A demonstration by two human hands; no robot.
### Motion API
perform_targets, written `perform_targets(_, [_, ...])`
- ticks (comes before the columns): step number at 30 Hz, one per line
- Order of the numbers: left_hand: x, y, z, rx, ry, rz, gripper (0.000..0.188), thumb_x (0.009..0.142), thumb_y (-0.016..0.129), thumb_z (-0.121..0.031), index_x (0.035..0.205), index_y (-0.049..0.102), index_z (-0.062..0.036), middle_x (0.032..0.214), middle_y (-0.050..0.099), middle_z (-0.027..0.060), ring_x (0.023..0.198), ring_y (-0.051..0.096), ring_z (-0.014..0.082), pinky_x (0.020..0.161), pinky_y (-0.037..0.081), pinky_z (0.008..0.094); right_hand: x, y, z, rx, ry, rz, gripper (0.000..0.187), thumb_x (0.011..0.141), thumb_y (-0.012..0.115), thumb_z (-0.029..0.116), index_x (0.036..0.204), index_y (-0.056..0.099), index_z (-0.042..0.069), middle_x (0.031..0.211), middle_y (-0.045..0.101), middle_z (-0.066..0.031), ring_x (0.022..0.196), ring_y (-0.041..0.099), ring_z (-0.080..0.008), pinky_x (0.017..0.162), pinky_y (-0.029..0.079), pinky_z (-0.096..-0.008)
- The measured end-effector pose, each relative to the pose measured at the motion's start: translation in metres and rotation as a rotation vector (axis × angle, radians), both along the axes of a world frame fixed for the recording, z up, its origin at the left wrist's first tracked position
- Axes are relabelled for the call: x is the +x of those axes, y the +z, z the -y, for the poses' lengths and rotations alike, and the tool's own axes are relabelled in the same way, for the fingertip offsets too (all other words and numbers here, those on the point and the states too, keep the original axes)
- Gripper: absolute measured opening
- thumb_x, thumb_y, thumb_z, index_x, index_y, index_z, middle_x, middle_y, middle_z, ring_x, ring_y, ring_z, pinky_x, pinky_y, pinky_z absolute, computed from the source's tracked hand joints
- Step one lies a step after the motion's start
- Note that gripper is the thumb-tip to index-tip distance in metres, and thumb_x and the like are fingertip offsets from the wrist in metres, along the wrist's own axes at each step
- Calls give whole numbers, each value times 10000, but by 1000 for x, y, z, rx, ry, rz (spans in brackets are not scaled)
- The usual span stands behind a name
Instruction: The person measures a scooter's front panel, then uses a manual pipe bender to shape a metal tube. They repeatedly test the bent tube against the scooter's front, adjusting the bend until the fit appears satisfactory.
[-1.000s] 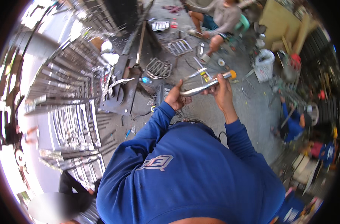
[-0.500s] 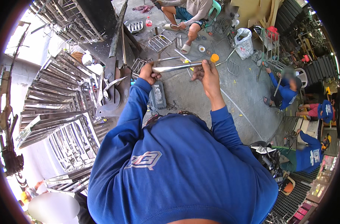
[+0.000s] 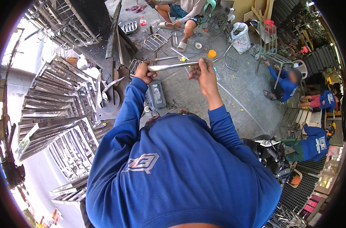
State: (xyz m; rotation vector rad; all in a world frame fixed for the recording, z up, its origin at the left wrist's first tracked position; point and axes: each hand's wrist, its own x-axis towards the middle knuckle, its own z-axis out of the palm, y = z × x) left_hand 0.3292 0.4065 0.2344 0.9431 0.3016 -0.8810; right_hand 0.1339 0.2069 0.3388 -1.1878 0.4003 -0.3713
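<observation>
1. You have swung the bent metal pipe point(image 3: 174, 65) round: a second ago its near length slanted up to the far right, and now it lies almost level, left to right, in front of your chest.
2. Your left hand point(image 3: 143, 72) is wrapped around the pipe's left end, covering the part where it bends.
3. Your right hand point(image 3: 205, 76) is at the other end, thumb against the tip and fingers curled below. I cannot tell whether it grips firmly or only steadies.
4. The pipe's far length shows just beyond the near one; its right end stops short of your right hand.
5. Over the last half second the pipe has hardly turned, so the turn looks finished for now. I judge that your left hand carries most of the hold.
6. You have the pipe up in the air above the concrete floor point(image 3: 252, 95). A grey case point(image 3: 156, 95) lies lower down, between your forearms and nearer the left one.
7. The orange tub point(image 3: 212, 54), which showed right behind the pipe's tip a second ago, now appears apart from it, beyond your right hand.
8. Stacked metal frames point(image 3: 60, 110) fill your left side; a seated person point(image 3: 186, 13) is at the far side.
</observation>
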Motion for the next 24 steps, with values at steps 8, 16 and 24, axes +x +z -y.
perform_targets(8, [-2, 3, 4, 17, 2, 18, 286, 1053, 373, -207, 953, 591, -51, 586, 511, 36, 342, 246, 126, 484, 380, 370, 0, -2, 6, -3, 27, 14, 341, 1092, 471, 334, 1195, 444, 11, 865, 629, -123, 678, 655, -189, 615, 588, -351])
perform_targets(16, [-3, 4, 6, 31, 22, 0, 290, 1056, 374, -221, 920, 576, -64, 592, 519, 41, 341, 245, 131, 471, 379, 371, 1, -4, 7, 0, 12, 1, 329, 1092, 470, 329, 1190, 447, 16, 863, 633, -120, 672, 655, -187, 618, 585, -347])
perform_targets(24, [0, -1, 3, -10, -14, 23, 292, 1055, 379, -220, 928, 576, -47, 601, 527, 59, 345, 248, 129, 473, 377, 369, 2, -3, 4, 5, 8, -13, 322, 1095, 464, 319, 1185, 442, 11, 865, 633, -120, 665, 654, -184, 614, 584, -341])
